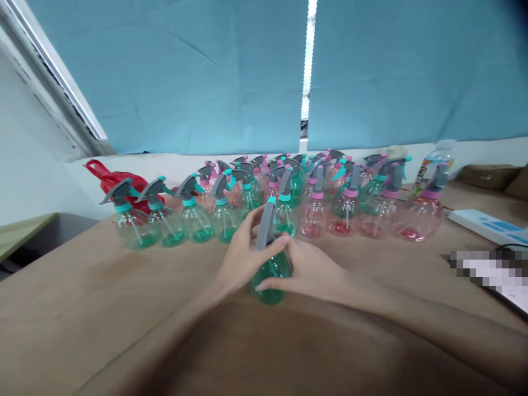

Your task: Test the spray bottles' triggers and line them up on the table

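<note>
A green see-through spray bottle (270,278) with a grey trigger head stands upright at the middle of the table, between both hands. My left hand (243,250) is wrapped round its neck and spray head, the thumb across the front. Lower down, my right hand (307,267) grips the round body from the right, its thumb over the front. Behind them stand several like bottles: a front row of green ones (201,223) on the left and pink ones (373,220) on the right, with more packed in rows behind.
On the wooden table (103,308), a red plastic bag (119,179) lies back left. A clear labelled bottle (437,165), a white-and-blue box (487,225) and a partly blurred flat object (495,278) are at the right. Blue sheeting (206,71) covers the wall behind.
</note>
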`<action>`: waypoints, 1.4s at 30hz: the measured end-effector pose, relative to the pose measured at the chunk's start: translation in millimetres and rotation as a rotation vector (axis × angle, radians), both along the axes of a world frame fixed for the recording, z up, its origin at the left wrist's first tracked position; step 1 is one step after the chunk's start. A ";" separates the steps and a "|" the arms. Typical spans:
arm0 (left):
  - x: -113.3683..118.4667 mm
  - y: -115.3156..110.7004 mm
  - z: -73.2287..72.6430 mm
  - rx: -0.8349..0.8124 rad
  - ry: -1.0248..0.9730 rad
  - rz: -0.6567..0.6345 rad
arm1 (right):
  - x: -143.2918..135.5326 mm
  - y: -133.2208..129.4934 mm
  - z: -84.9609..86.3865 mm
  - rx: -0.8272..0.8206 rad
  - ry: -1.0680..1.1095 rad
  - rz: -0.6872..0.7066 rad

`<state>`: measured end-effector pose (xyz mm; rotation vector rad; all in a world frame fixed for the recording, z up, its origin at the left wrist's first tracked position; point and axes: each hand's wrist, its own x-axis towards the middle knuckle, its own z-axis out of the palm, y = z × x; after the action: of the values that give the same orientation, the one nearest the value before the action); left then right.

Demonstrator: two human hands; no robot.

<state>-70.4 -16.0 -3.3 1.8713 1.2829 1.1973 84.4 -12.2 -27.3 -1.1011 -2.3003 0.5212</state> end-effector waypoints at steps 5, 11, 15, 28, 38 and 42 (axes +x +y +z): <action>28.2 3.4 -2.1 0.050 -0.132 -0.091 | 20.6 -8.4 2.8 0.038 -0.031 0.044; 40.1 5.4 -5.5 0.040 -0.113 -0.084 | 72.5 2.6 -17.0 0.039 -0.123 0.077; 44.4 8.3 -2.2 0.024 -0.080 -0.085 | 109.6 14.0 -52.2 -0.011 -0.167 0.007; 50.4 20.4 2.8 -0.015 0.002 -0.108 | 134.2 17.8 -87.4 -0.048 -0.127 0.011; 50.0 16.4 11.5 -0.040 0.034 -0.162 | 138.5 18.9 -93.1 -0.024 -0.184 -0.006; 49.2 18.0 7.3 -0.063 0.038 -0.156 | 139.2 19.4 -91.9 -0.021 -0.171 -0.006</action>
<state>-21.2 2.0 4.0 1.9179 1.1579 1.0334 223.7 7.3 -119.2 -1.2041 -2.4419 0.4656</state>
